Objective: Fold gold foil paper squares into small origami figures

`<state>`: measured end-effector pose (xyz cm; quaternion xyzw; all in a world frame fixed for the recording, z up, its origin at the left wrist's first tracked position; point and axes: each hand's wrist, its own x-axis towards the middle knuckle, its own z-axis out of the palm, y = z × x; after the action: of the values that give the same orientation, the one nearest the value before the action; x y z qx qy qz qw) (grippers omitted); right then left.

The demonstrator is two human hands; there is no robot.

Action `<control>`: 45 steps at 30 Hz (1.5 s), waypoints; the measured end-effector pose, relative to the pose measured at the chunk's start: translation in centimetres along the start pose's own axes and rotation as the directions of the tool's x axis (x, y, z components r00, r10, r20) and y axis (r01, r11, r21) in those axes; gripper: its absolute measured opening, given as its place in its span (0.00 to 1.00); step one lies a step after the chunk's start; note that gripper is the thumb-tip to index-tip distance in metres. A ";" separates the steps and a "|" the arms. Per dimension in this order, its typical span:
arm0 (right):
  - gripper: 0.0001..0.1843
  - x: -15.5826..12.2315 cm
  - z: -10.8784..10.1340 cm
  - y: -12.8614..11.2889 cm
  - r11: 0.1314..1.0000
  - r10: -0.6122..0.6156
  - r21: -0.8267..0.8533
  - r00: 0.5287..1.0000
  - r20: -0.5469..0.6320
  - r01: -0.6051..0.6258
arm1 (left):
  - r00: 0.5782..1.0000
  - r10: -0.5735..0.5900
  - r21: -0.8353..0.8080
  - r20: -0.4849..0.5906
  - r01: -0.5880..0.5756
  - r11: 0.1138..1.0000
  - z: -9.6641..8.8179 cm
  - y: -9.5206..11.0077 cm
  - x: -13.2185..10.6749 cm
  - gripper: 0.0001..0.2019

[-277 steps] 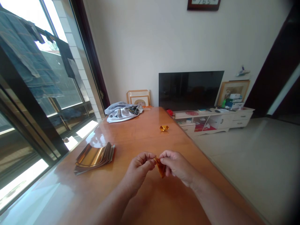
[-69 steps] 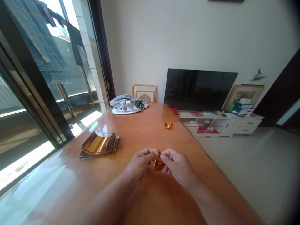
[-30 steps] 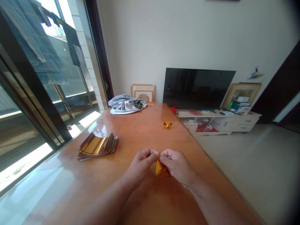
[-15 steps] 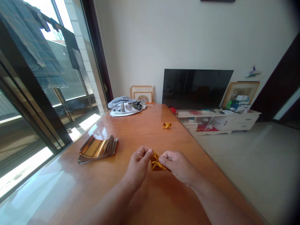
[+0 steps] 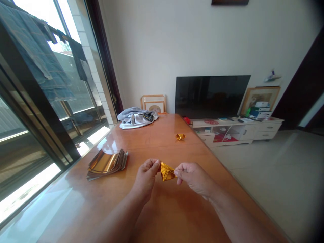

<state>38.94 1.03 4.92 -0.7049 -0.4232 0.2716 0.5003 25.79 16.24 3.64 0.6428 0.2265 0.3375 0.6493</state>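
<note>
Gold foil, creased into a small pointed packet (image 5: 167, 172), pinched from both sides. Left hand (image 5: 146, 179) closed up tight, fingertips (image 5: 155, 164) bunched on the packet's left corner. Right hand (image 5: 194, 179) on the other side, thumb and fingers (image 5: 179, 172) gripping the right end, the other fingers loosely curled. Hands a little apart, with nothing but the foil bridging the gap, so the folded shape sits in full view instead of buried in the palms. Packet held over the near middle of a glossy orange-brown wooden tabletop (image 5: 162, 150), apparently not resting on it, though hard to be sure from up here.

Further out, a stack of gold-backed foil sheets (image 5: 106, 164) just left of the left hand, top sheet curling up. A second small folded gold piece (image 5: 180, 136) farther up the table, alone near the right edge. Crumpled grey cloth (image 5: 136, 120) at the far end. Past the right edge, a white TV cabinet (image 5: 227, 133), open shelves holding red-printed papers and small bits, too small to make out properly, with remotes and little boxes along the top.
</note>
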 end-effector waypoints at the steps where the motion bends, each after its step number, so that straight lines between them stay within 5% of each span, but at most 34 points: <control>1: 0.16 0.0 -0.1 0.0 1.000 0.004 -0.012 1.000 0.001 -0.004 | 1.000 0.001 0.034 -0.015 -0.001 0.999 -0.2 0.0 0.1 0.17; 6: 0.13 0.2 -0.5 0.0 0.994 0.026 -0.102 0.999 -0.022 -0.028 | 0.964 0.228 0.346 -0.138 -0.169 0.923 -0.8 0.8 0.1 0.13; 10: 0.11 0.1 -0.1 0.2 0.974 -0.041 -0.222 0.999 0.006 0.041 | 0.898 0.392 0.506 0.200 -0.437 0.744 0.2 1.7 -1.2 0.12; 14: 0.10 -0.2 0.2 0.3 0.938 -0.143 -0.314 0.989 0.029 0.144 | 0.858 0.217 0.500 0.466 -0.458 0.735 1.4 1.7 -2.4 0.12; 19: 0.08 -0.3 0.2 -0.3 0.957 -0.192 -0.224 0.981 -0.027 0.181 | 0.924 0.077 0.495 0.375 -0.270 0.826 1.4 0.9 -2.0 0.09; 25: 0.17 -0.1 0.1 -0.9 0.989 -0.111 0.082 0.980 -0.167 0.126 | 0.951 -0.142 0.158 0.276 0.101 0.982 0.9 1.4 -1.5 0.11; 30: 0.14 0.0 0.1 -1.1 0.975 -0.032 0.211 0.981 -0.193 0.074 | 0.931 -0.231 -0.060 0.283 0.257 0.964 0.5 1.6 -1.6 0.12; 39: 0.05 -0.4 1.3 -1.7 0.955 -0.076 0.266 0.976 -0.206 0.131 | 0.922 -0.250 -0.197 0.297 0.315 0.928 0.5 1.4 -1.7 0.11; 45: 0.09 -0.7 1.4 -2.0 0.882 -0.001 0.471 0.998 -0.059 0.029 | 0.863 -0.282 -0.307 0.419 0.427 0.851 0.4 2.0 -1.7 0.11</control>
<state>36.79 1.44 6.29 -0.5660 -0.3356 0.3424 0.6706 24.67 14.64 5.41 0.4973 0.1489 0.1246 0.8456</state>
